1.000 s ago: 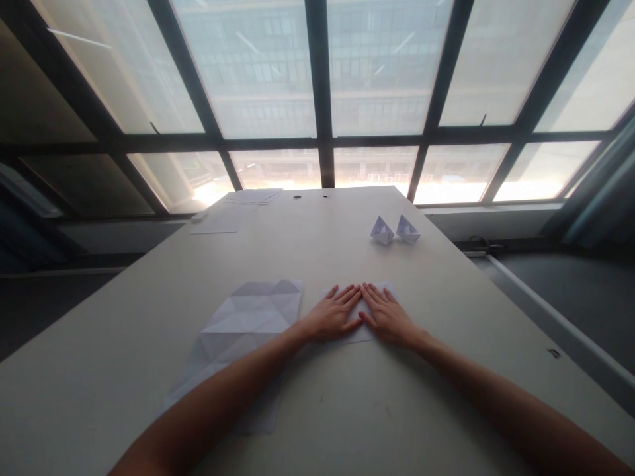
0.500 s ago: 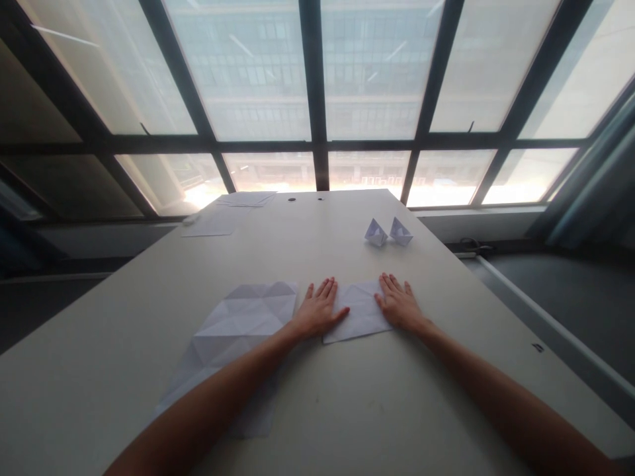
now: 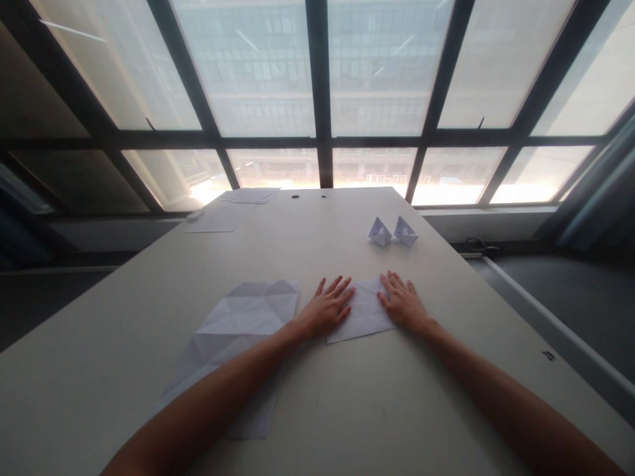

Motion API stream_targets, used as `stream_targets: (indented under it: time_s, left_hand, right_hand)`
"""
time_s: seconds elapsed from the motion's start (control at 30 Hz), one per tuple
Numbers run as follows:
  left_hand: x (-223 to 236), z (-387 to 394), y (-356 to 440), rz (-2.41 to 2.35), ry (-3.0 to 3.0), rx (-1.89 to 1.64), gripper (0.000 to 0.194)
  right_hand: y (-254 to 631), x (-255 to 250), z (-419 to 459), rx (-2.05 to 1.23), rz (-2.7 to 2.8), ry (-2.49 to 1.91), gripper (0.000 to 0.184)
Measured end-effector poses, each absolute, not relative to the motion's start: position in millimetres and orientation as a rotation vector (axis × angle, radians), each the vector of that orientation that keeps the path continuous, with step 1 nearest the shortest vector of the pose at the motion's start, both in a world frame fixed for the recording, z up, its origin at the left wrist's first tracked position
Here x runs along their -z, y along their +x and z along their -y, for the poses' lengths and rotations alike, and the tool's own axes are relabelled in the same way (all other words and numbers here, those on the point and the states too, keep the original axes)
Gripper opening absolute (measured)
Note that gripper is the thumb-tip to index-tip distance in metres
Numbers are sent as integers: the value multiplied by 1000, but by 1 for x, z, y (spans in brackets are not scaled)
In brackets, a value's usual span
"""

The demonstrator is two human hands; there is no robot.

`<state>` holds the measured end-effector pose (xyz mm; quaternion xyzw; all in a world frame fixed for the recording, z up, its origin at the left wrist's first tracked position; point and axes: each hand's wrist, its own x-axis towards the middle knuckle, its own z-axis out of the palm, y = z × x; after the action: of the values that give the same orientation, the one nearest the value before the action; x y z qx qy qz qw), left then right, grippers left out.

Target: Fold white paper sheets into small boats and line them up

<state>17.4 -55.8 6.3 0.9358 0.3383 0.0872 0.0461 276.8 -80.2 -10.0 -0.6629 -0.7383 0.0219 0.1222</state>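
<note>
A white sheet of paper (image 3: 364,314), folded to a small flat shape, lies on the table between my hands. My left hand (image 3: 327,309) rests on its left side with the fingers spread and pointing up and to the right. Over the right edge lies my right hand (image 3: 403,304), flat, its fingers stretched forward. A larger unfolded sheet with a grid of creases (image 3: 243,317) is to the left, partly hidden beneath my left forearm.
Two folded paper boats (image 3: 380,233) stand side by side toward the back right of the white table (image 3: 307,251). Several flat paper sheets (image 3: 213,219) lie at the far left corner. Large windows (image 3: 248,73) rise beyond the table's far edge.
My left hand has turned, its fingers now reaching further right across the folded paper. The right hand stays flat at the paper's right edge. The view has shifted slightly.
</note>
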Motion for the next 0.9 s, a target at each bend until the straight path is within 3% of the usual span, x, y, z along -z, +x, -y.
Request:
stream_targets:
  time_s: [0.17, 0.3, 0.37, 0.53, 0.63, 0.9]
  left_hand:
    - [-12, 55, 19, -817, 2861, -258, 51]
    - [-14, 59, 21, -947, 2867, -287, 57]
    - [-15, 61, 22, -1004, 2870, -298, 57]
    - [-17, 57, 22, -1007, 2816, -406, 40]
    - [-14, 51, 18, -943, 2764, -488, 35]
    - [-7, 46, 12, -902, 2799, -277, 60]
  right_hand:
    - [277, -7, 85, 183, 2061, -1853, 49]
    - [263, -15, 99, 80, 2122, -1757, 32]
    - [252, -12, 107, 8, 2168, -1698, 36]
    - [243, 3, 111, -88, 2256, -1639, 66]
    - [255, 3, 101, -222, 2365, -1539, 72]
    - [269, -7, 98, -312, 2493, -1394, 66]
